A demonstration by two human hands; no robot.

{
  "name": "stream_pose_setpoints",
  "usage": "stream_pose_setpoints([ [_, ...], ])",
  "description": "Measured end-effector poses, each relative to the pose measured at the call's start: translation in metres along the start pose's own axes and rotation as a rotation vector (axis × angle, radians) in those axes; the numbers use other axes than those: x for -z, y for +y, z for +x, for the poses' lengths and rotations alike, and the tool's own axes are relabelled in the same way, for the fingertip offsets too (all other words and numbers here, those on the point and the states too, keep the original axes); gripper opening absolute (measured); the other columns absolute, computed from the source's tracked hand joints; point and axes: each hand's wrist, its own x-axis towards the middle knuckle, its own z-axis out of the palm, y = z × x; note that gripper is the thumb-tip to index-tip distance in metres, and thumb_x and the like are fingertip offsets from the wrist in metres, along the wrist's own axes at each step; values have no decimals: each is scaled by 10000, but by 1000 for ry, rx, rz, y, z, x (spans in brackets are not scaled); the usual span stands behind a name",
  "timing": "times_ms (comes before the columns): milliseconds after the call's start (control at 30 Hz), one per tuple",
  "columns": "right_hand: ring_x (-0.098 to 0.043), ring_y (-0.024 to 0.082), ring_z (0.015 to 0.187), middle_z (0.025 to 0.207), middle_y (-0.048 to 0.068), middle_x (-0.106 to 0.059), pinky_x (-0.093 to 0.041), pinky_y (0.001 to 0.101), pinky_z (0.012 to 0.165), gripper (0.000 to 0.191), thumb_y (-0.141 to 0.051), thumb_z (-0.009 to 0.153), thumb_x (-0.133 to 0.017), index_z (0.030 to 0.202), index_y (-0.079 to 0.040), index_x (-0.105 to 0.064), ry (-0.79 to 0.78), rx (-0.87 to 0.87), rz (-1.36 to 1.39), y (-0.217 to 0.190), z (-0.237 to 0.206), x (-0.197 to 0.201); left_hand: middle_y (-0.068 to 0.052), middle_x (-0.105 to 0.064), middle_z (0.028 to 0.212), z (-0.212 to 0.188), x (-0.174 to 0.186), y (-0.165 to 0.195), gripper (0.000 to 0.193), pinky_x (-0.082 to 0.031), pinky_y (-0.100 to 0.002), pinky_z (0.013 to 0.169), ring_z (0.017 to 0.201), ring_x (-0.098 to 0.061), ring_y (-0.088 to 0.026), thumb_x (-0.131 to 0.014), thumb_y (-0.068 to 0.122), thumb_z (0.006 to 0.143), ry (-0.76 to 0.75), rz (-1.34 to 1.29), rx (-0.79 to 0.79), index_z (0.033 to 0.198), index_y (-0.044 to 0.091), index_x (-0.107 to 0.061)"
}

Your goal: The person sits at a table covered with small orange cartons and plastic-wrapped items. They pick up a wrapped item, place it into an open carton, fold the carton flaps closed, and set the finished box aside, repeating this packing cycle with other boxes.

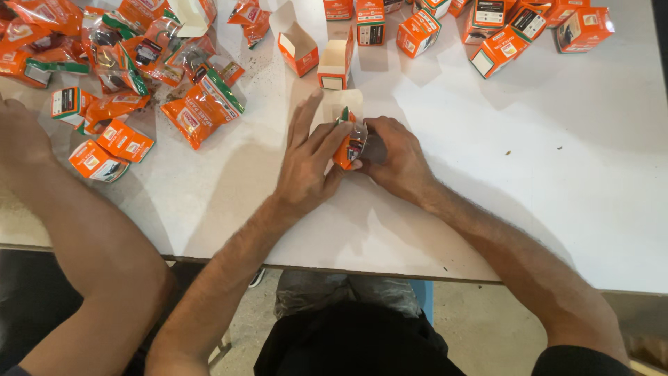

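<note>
A small orange packet point(346, 147) is gripped mid-table between the closed fingers of the left hand point(306, 163) and right hand point(396, 160), just near an open carton point(336, 104); packing judged underway, insertion into the carton likely needed.

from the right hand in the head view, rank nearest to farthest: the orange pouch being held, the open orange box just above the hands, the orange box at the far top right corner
1. orange pouch: in the right hand, at its fingers.
2. open orange box: up and left of the hands.
3. corner orange box: far top right of the white table.
</note>
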Motion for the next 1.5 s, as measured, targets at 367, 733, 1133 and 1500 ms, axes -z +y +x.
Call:
stream_pose_setpoints([
  [367,-645,334,1208,1300,179,-642,-522,423,986,726,-95,814,-839,1412,-29,-432,-89,25,189,1,1,1,-292,-37,1698,6,-6,2,455,-27,-802,1181,1588,19,-480,-618,463,1043,-156,166,134,1335,118,-674],
  [733,-717,305,1100,1183,151,-710,-567,402,917,680,-76,817,-840,1396,-47,-485,-112,-29,130,0,5,0,-253,-369,1545,4,-25,13,471,-449,-555,1167,1392,-469,-436,-630,391,1084,170,-103,270,1385,37,-559],
  [1133,-662,341,1208,1311,206,-653,-542,409,1005,814,-93,827,-863,1476,9,-383,-34,44,119,-1,-1,-2,-205,-717,994,23,-52,-28,410,-579,-424,778,892,-730,-330,-781,190,784,24,-306,677,1111,-14,-643],
  [1500,-627,399,1251,1366,245,-626,-553,420,1007,528,-26,808,-831,1301,-60,-646,14,190,-141,2,-6,-5,-149,-683,1103,12,-6,-41,564,-604,-407,647,764,-733,-272,-635,102,828,-144,-1384,902,1359,4,-470],
])
